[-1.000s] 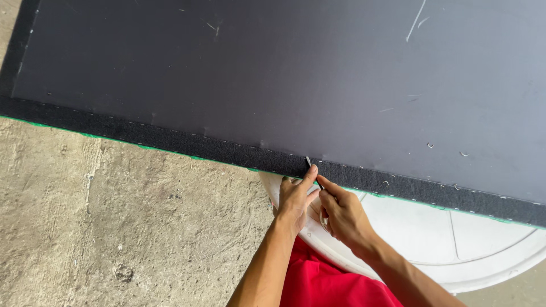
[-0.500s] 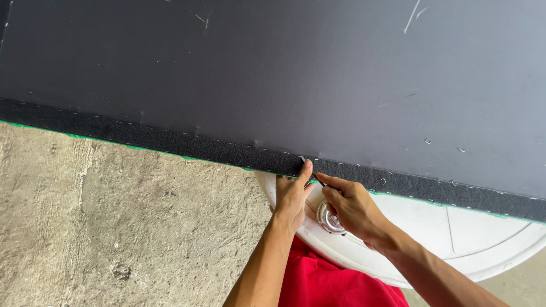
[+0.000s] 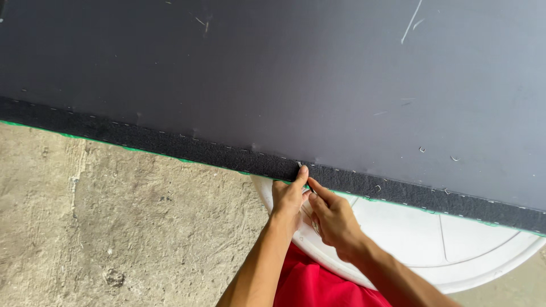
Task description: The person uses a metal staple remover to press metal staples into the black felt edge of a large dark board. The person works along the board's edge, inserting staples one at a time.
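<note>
— Head view first: what fills the frame?

— A large dark board (image 3: 318, 74) takes up the whole upper part, slanting from upper left down to lower right. Along its near edge runs a black felt-like strip (image 3: 170, 145), dotted with a row of small pale staples, and a thin green edge (image 3: 125, 149) peeks out beneath it.

— And the hands?

— Both meet at lower centre, right at that strip. The left hand (image 3: 287, 199) has its forefinger stretched up, the tip pressed against the strip's lower edge. The right hand (image 3: 335, 219) sits just beside it, touching it, fingers pointing up and left toward the same spot.

— Is either grip closed on something?

— The left hand's other fingers are curled in, but whether they pinch anything I cannot tell. The right hand's fingers are drawn together, with something thin and pale showing between the two hands; too small to say what it is, or whether it is held.

— What lies below?

— A white round plastic piece (image 3: 455, 239) under the board at lower right, red cloth (image 3: 318, 287) at bottom centre between the forearms, and a rough concrete floor (image 3: 114, 227) at lower left.
</note>
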